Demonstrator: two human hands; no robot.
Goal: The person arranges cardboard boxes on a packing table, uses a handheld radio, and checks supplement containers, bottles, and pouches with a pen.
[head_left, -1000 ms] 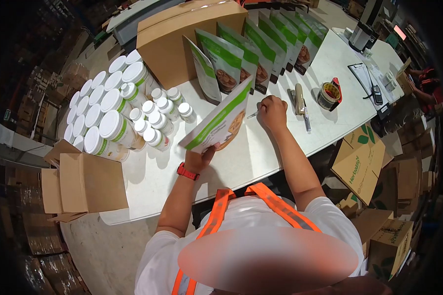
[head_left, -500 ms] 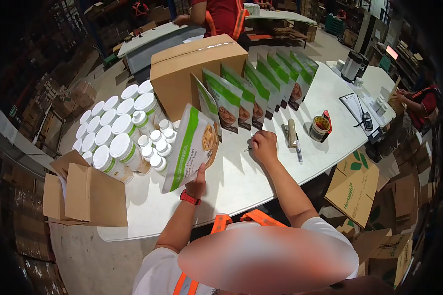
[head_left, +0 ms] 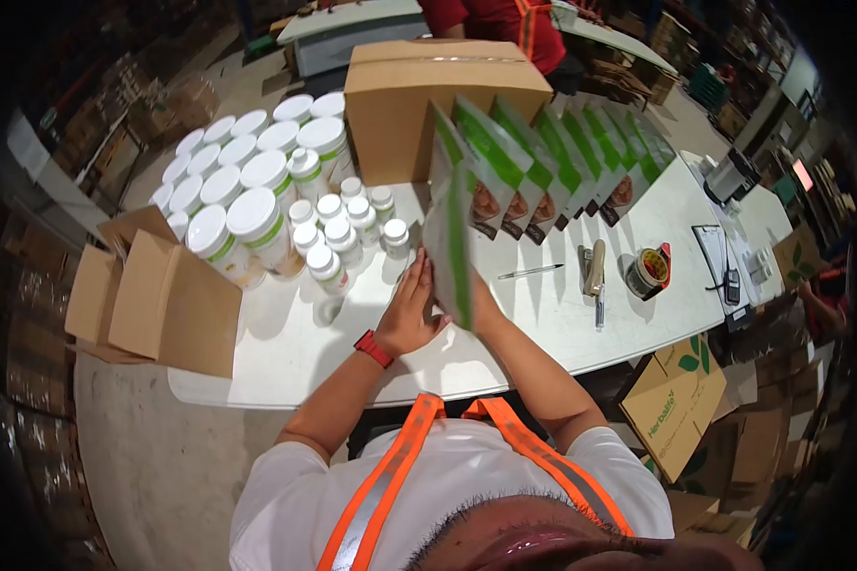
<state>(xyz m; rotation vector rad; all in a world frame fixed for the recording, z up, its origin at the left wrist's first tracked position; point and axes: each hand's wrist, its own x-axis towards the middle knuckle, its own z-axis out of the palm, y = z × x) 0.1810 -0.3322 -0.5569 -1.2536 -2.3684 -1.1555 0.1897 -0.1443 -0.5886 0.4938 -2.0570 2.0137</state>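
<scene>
A white and green stand-up pouch (head_left: 455,257) is upright on the table, its narrow side turned toward me. My left hand (head_left: 411,309), with a red watch on the wrist, presses its straightened fingers along the pouch's left side near the bottom. On the other side, my right hand (head_left: 486,303) holds the pouch, its fingers mostly hidden behind it. Just beyond stands a row of several similar pouches (head_left: 552,167). A pen (head_left: 531,272) lies to the right of my hands. Small white bottles (head_left: 338,233) stand to the left.
Large white-lidded tubs (head_left: 224,186) crowd the left of the table (head_left: 371,376), behind an open carton (head_left: 176,300). A big closed carton (head_left: 390,119) stands at the back. A box cutter (head_left: 593,271), tape dispenser (head_left: 647,271) and radio (head_left: 731,285) lie right. A co-worker (head_left: 505,33) stands beyond.
My right hand has left the pen on the table and moved left to the pouch. The pouch has turned edge-on and stands upright between both hands. My view has shifted.
</scene>
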